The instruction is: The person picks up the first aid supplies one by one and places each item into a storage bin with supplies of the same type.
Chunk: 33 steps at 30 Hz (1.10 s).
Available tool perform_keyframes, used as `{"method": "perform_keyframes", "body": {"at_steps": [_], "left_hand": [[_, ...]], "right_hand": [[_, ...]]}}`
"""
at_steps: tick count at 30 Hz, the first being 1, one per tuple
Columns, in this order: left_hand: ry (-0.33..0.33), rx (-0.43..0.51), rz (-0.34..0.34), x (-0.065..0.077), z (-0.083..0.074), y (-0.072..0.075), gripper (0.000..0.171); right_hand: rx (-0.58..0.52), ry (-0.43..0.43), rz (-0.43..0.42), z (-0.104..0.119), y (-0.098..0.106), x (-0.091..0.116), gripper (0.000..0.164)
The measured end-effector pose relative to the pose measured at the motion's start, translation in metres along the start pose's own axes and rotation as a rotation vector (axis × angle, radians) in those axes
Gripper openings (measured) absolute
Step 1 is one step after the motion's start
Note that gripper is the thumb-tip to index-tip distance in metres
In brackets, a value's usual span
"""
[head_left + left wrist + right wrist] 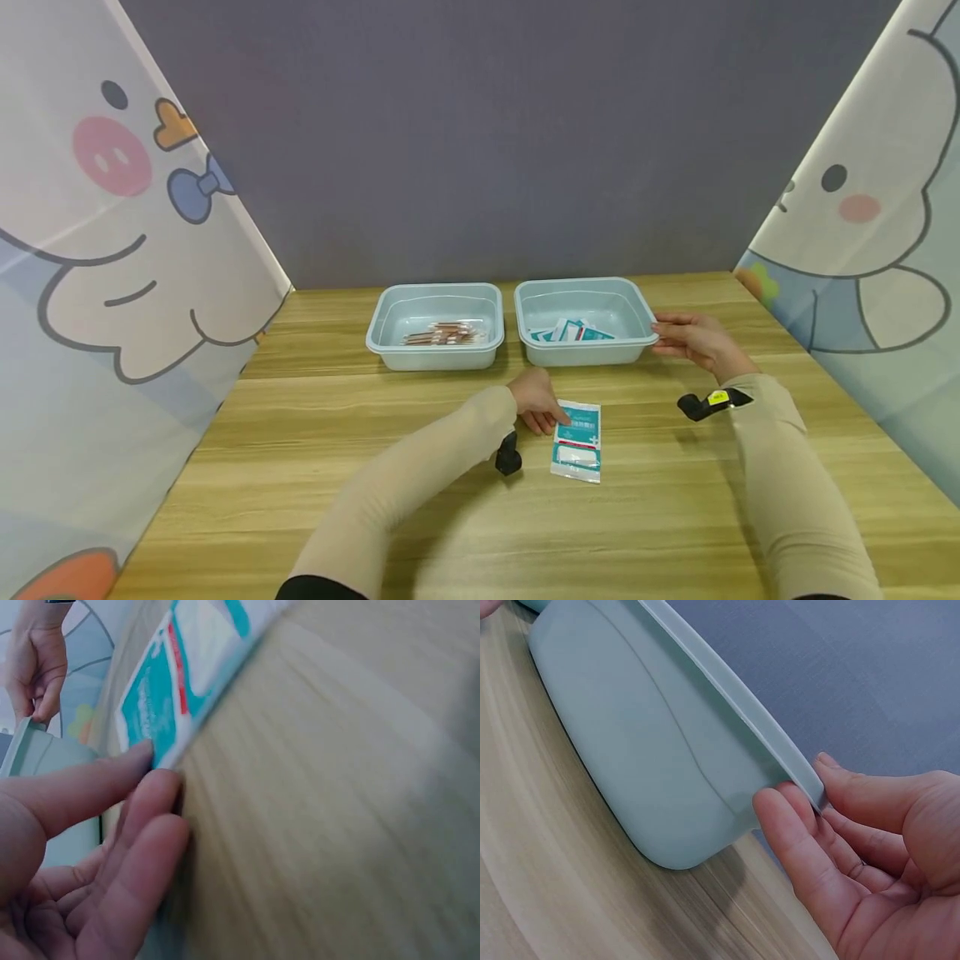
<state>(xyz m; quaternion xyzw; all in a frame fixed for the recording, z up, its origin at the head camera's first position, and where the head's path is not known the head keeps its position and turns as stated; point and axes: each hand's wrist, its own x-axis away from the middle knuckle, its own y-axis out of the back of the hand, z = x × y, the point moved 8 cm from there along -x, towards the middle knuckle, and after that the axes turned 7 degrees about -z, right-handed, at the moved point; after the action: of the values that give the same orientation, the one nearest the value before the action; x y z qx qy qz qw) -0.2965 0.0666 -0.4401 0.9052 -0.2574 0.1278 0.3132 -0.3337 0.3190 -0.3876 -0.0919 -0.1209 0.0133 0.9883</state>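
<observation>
A flat teal-and-white packet (577, 442) with a red stripe lies on the wooden table in front of the right-hand bin. My left hand (537, 402) pinches its upper left edge; in the left wrist view the thumb (90, 787) overlaps the teal face while the index finger sits at the packet's edge. At the bin's right side, my right hand (693, 340) grips the rim between thumb and fingers, as the right wrist view shows close up. That pale green plastic bin (585, 357) holds several smaller-looking teal-and-white packets (570, 331).
To its left stands a matching pale bin (438, 360) holding clear-wrapped brown-stemmed sticks (446, 334). A dark grey panel (480, 150) rises behind the table (300, 467). Cartoon-printed panels (112, 275) flank both sides.
</observation>
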Motion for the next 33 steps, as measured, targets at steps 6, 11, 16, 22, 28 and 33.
{"method": "perform_keyframes", "body": {"at_steps": [6,11,16,22,28,33], "left_hand": [[-0.027,-0.046,-0.015,0.002,-0.004,0.003,0.019],[-0.082,-0.162,-0.074,-0.007,-0.007,0.009,0.013],[-0.129,-0.276,-0.189,-0.018,-0.008,0.022,0.032],[-0.112,-0.149,-0.134,-0.015,-0.008,0.024,0.022],[-0.087,-0.081,-0.089,-0.014,-0.003,0.024,0.013],[-0.121,-0.032,-0.049,-0.017,0.003,0.023,0.010]], "right_hand": [[-0.012,-0.006,0.006,-0.001,0.000,0.000,0.027],[-0.016,-0.009,0.000,-0.002,0.000,0.000,0.029],[-0.016,-0.012,0.000,-0.001,0.001,-0.001,0.028],[-0.010,-0.006,-0.002,0.002,0.003,0.000,0.027],[-0.003,0.000,-0.007,0.002,0.002,0.001,0.024],[-0.004,-0.011,-0.016,0.001,0.003,0.000,0.025]]}}
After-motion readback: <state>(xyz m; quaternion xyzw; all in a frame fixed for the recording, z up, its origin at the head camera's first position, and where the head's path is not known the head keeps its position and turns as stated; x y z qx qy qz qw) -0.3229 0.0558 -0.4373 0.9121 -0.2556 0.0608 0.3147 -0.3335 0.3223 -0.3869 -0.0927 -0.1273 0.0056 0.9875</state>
